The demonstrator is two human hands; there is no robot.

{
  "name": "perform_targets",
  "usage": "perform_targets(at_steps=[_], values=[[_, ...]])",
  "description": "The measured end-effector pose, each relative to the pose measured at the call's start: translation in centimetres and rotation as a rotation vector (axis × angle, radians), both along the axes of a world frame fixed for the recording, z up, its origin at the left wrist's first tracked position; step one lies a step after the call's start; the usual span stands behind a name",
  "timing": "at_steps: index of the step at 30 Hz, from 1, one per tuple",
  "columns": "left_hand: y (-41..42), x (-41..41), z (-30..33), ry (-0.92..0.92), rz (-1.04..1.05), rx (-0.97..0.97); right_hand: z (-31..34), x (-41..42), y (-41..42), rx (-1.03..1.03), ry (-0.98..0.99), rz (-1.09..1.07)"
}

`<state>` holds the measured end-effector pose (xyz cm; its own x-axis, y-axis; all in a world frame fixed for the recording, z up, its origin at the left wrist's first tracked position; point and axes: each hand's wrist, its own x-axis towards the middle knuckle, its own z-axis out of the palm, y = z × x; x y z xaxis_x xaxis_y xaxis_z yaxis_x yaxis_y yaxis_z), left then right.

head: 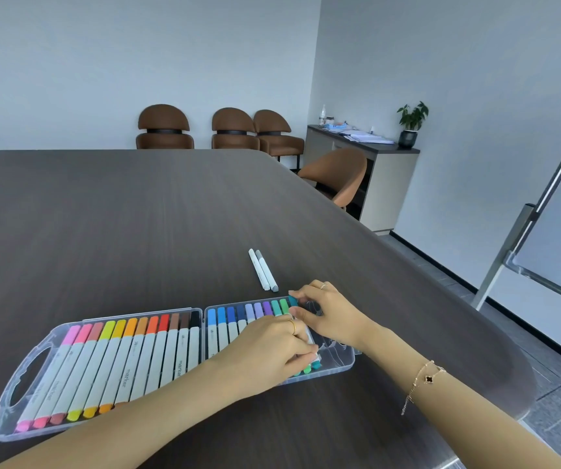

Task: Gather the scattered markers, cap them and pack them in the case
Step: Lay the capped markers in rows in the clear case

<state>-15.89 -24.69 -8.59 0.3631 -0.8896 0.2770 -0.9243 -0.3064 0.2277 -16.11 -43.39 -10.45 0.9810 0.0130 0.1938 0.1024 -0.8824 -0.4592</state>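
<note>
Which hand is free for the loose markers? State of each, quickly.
Left hand: fingers pinch the teal-capped marker.
Right hand: fingers pinch the same marker's far end.

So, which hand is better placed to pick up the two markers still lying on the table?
Right, probably. The right hand is at the case's far right corner, next to the two loose markers. The left hand lies lower across the packed markers, farther away.

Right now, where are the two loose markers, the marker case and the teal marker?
loose markers [263,269]: head view, mid-barrels.
marker case [32,374]: head view, clear handle end.
teal marker [293,300]: head view, far cap.
</note>
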Motion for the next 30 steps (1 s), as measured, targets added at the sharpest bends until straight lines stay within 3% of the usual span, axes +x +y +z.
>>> perform_targets(at_steps=[16, 20, 25, 30], values=[[0.0, 0.4, -0.4, -0.04, -0.079, 0.007, 0.4, -0.6, -0.1, -0.112, -0.007, 0.059], [0.5, 0.7, 0.4, 0.123, -0.034, 0.01, 1.2, -0.3, -0.3, -0.053, 0.043, 0.086], [1.4, 3.3, 1.7, 0.161, 0.209, -0.156, 2.4, 1.0, -1.3, 0.175, 0.011, -0.037], [1.7, 7.9, 1.8, 0.12, 0.382, -0.122, 3.8, 5.9, -1.5, -0.057, 0.094, 0.03]])
